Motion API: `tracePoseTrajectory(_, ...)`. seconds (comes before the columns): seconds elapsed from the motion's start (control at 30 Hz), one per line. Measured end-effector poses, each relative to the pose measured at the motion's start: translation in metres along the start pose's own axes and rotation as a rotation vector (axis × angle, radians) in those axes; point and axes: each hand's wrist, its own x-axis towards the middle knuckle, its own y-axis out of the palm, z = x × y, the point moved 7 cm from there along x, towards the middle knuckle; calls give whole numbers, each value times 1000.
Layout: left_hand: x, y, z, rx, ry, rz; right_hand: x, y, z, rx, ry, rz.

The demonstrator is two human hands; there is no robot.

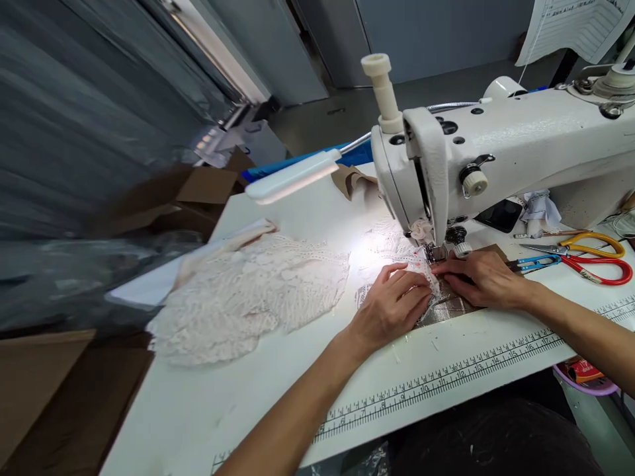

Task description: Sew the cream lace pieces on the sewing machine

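Note:
White lace fabric (pixel 384 241) lies under the sewing machine (pixel 506 145), reaching to the metal presser foot (pixel 435 252). My left hand (pixel 397 301) rests on the lace just in front of the foot, its fingers bent over the edge and closed on the cloth. Close to the foot on the right, my right hand (pixel 483 277) has its fingertips and thumb together at the lace's edge. What lies under the fingertips is partly hidden. A larger spread of ruffled white lace (pixel 278 284) lies on the white table to the left.
A lit lamp (pixel 297 175) hangs over the table. To the right lie scissors with red and yellow handles (pixel 595 258), blue thread snips (pixel 538 262) and a black phone (pixel 500 215). A printed ruler (pixel 446 382) runs along the front edge. Cardboard boxes (pixel 47 383) stand left.

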Motion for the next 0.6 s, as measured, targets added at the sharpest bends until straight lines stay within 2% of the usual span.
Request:
tracePoseTrajectory(0.1,-1,2,1,-18,1,18,-2,6,2,-77,-48,34)
tracePoseTrajectory(0.27,-2,5,1,-63,7,56,0,9,4,-176,-18,106)
tracePoseTrajectory(0.6,-3,4,1,-88,-4,28,-6,1,1,-27,75,40)
